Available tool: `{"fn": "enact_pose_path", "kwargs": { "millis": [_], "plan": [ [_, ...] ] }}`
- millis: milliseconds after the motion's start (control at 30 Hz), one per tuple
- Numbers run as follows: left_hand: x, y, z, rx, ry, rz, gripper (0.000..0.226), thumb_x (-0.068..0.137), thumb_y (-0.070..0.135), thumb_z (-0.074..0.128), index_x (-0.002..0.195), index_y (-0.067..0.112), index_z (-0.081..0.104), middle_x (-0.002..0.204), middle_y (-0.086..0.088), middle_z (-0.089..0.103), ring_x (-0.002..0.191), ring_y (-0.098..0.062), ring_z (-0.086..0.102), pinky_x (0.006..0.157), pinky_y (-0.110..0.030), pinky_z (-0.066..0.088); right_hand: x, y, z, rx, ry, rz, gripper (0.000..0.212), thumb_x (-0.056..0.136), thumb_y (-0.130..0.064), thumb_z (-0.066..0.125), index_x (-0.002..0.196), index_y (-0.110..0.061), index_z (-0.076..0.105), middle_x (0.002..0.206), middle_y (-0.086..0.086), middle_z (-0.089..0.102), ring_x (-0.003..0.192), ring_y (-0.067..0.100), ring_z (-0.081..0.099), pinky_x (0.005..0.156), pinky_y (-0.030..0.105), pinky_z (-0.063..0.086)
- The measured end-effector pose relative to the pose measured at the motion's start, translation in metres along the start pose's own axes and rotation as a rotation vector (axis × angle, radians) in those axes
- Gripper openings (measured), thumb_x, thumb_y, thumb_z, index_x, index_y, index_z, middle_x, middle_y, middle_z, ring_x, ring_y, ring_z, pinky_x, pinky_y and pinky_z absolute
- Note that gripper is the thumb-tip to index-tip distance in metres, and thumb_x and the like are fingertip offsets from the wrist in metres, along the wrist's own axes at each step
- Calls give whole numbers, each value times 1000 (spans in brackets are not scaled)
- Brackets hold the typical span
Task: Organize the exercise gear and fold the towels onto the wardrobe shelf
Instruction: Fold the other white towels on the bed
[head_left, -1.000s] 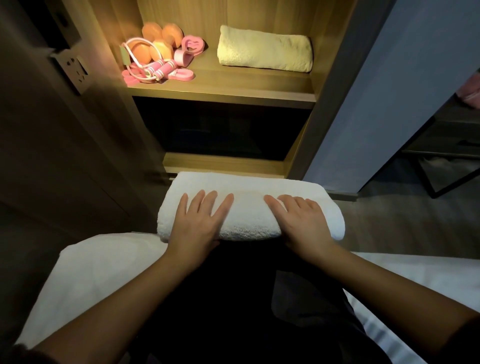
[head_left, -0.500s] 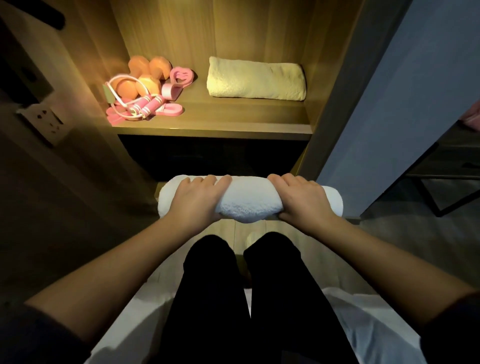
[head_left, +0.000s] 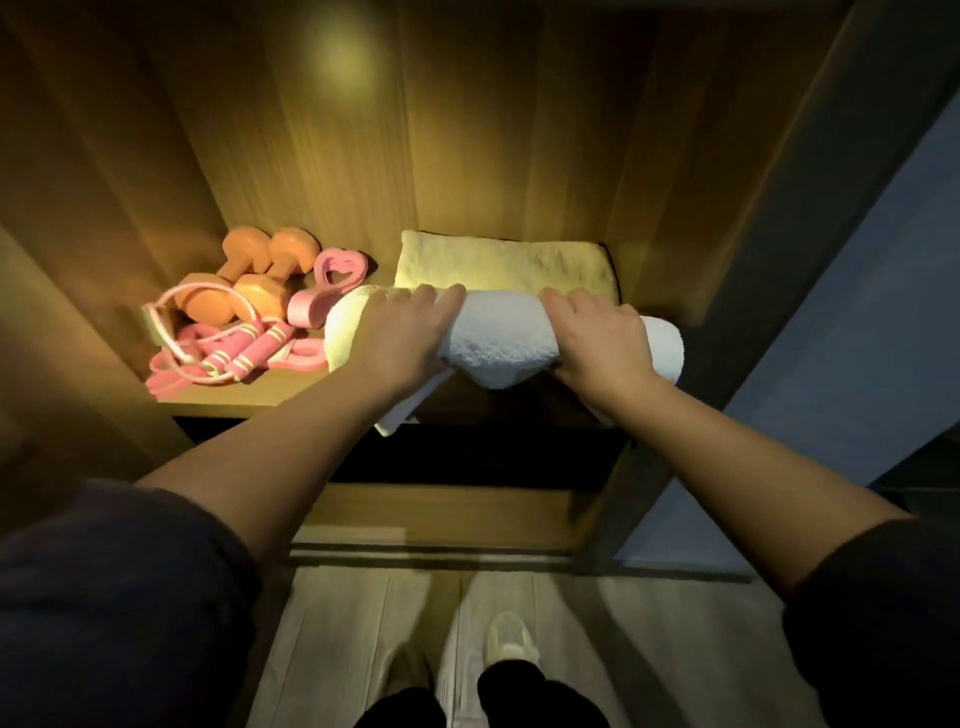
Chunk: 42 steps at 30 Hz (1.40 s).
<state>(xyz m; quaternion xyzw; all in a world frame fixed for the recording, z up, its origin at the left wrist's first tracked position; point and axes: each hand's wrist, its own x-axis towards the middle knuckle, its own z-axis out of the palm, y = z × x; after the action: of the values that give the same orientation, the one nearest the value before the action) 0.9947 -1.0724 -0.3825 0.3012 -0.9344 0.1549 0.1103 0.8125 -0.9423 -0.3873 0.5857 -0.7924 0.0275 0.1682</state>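
Wardrobe shelf (head_left: 249, 395): carrying the gear.
White rolled towel (head_left: 498, 343): sagging at the shelf's front edge, just before the folded yellow towel (head_left: 498, 262).
Left hand (head_left: 400, 338), right hand (head_left: 602, 338): each gripping the roll, fingers curling over it.
Orange dumbbells (head_left: 254, 280), pink jump rope (head_left: 234, 353): lying at the left.

Both your arms reach forward, forearms bare, dark sleeves at the elbows. Your left grip (head_left: 402, 332) and right grip (head_left: 597, 340) sit apart, palms down, fingers curled over the white towel (head_left: 496, 340).
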Motion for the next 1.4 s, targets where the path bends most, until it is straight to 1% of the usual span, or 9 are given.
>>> {"fn": "enact_pose_path", "kwargs": {
  "millis": [200, 333, 433, 533, 767, 933, 1133, 1267, 1400],
  "plan": [
    [63, -27, 24, 48, 161, 30, 86, 78, 33, 78, 146, 15, 30, 127, -18, 56, 114, -41, 57, 101, -53, 42, 56, 20, 19, 20, 86, 80, 41, 84, -28, 70, 119, -12, 59, 93, 12, 67, 81, 37, 64, 63, 36, 39],
    [55, -28, 50, -13, 232, 70, 83, 76, 36, 77, 146, 14, 38, 140, -21, 47, 127, -46, 45, 106, -60, 32, 52, 20, 43, -15, 129, 59, 67, 74, -22, 73, 137, -10, 51, 114, 23, 62, 92, 45, 62, 75, 49, 50],
    [15, -5, 88, -33, 141, 148, 75, 78, 32, 74, 143, 19, 41, 134, -16, 53, 122, -41, 51, 104, -61, 34, 18, 12, 83, -56, -15, 20, 66, 83, -23, 66, 144, -20, 41, 128, 12, 58, 99, 37, 63, 87, 46, 45],
    [-12, 9, 115, -17, 133, 211, 73, 74, 21, 76, 141, 15, 46, 132, -12, 54, 115, -35, 54, 100, -57, 38, -13, 10, 112, -74, 64, -20, 64, 70, -14, 77, 130, -14, 56, 114, 14, 63, 87, 35, 60, 76, 44, 46],
    [-27, -16, 107, 28, -3, 61, 102, 59, 20, 84, 148, 20, 33, 134, -15, 47, 116, -37, 47, 83, -49, 45, -16, 12, 119, -111, 165, -31, 62, 71, -8, 73, 130, -14, 57, 115, 14, 62, 88, 34, 59, 78, 45, 44],
    [-15, -13, 107, 57, -54, -62, 73, 76, 21, 73, 141, 25, 41, 128, -10, 48, 106, -31, 50, 74, -42, 42, 5, 14, 118, -79, -120, 54, 80, 87, -10, 65, 152, -27, 21, 152, 8, 40, 133, 39, 43, 105, 58, 34],
    [-26, -21, 115, -2, 45, 38, 74, 70, 14, 67, 141, 14, 45, 131, -12, 48, 110, -35, 50, 79, -45, 39, -4, 27, 118, -45, -165, 19, 87, 89, -20, 59, 154, -34, 3, 158, 5, 28, 142, 37, 29, 112, 56, 26],
    [-25, -29, 117, 48, 65, 60, 68, 77, 14, 54, 144, 14, 38, 133, -15, 47, 111, -37, 51, 75, -46, 43, -6, 39, 126, -83, -171, 54, 94, 89, -11, 59, 153, -35, -5, 151, 18, 36, 122, 43, 52, 95, 50, 44],
    [-20, -23, 113, 5, 11, -26, 67, 76, 10, 67, 140, 15, 48, 132, -14, 51, 112, -36, 53, 74, -46, 42, 0, 37, 127, -107, -191, 89, 86, 92, -9, 53, 153, -34, -2, 138, 19, 49, 104, 41, 61, 83, 47, 48]
  ]
}}
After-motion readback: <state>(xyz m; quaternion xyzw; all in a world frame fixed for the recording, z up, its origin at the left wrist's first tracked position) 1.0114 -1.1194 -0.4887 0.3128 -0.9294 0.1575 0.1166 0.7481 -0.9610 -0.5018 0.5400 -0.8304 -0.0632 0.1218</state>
